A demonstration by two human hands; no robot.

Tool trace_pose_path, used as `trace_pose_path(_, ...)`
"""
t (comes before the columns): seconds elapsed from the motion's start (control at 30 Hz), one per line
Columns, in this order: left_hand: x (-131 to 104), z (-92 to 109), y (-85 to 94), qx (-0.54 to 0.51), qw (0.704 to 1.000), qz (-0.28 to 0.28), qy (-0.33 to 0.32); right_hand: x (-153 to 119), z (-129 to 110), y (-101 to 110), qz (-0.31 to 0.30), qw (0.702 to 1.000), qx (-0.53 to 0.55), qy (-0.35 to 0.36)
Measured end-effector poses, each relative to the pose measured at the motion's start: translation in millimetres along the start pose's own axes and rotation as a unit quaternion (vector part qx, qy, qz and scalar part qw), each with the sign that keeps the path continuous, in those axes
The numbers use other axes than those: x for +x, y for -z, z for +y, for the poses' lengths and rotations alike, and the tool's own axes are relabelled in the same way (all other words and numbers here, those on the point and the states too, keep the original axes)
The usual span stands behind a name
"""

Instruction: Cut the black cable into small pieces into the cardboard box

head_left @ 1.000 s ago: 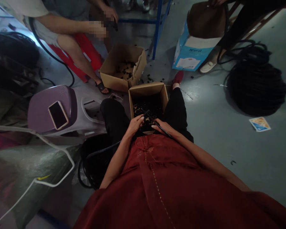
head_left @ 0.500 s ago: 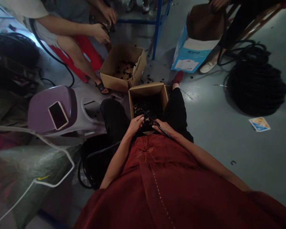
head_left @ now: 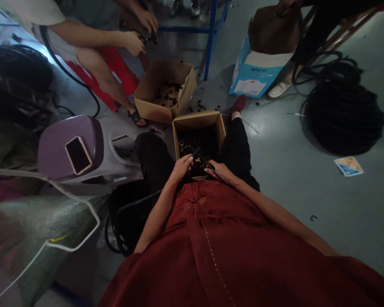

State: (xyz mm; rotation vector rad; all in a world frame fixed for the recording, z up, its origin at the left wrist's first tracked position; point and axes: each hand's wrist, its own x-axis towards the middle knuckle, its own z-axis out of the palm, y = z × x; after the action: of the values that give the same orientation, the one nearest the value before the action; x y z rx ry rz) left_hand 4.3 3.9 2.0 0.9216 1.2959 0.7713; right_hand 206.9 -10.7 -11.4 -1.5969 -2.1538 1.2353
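Note:
My left hand (head_left: 182,167) is closed, its thumb and fingers pinching the end of a black strip above an open cardboard box (head_left: 199,118). A length of black strip (head_left: 137,201) passes under my left forearm from a dark pile at my left. My right hand (head_left: 221,170) is wrapped round a long, slim dark tool (head_left: 208,163), its exact kind too dark to make out. The tool's tip points up and left, meeting the strip just beyond my left fingertips. Many small black pieces (head_left: 208,138) lie inside the box between my legs.
Another cardboard box (head_left: 153,104) holds scattered black bits, near a seated co-worker's hands (head_left: 136,42). A blue-and-white carton (head_left: 251,79) stands beside another person. A black coil (head_left: 345,115) lies right. A phone (head_left: 78,155) rests on a purple stool (head_left: 51,149).
My hands and the tool stay almost in place. The co-worker's hands at the upper left have shifted slightly, and the person's hand above the blue carton has moved a little left.

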Motion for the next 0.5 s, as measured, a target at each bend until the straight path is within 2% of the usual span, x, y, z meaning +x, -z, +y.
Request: trace_pose_path(0.5,1.0,-2.0,-0.3,0.005,1.0,-0.001,-0.007,-0.3,0.1,-0.2,-0.004,1.0,-0.007,-0.012)
